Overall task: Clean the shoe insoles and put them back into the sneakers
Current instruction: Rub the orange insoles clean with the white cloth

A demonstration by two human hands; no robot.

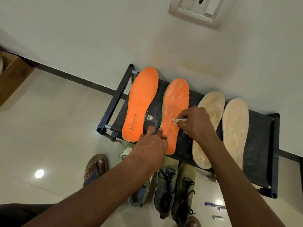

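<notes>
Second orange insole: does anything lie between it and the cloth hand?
Nothing visible. The right hand pinches the cloth directly onto the second orange insole; the left hand steadies its edge.

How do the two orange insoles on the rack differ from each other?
The left orange insole looks evenly orange with clear black print near its heel; the right orange insole shows whitish smears. The left hand and the right hand, pinching a small rag, touch only the right one. Both lie flat on the black rack.
</notes>
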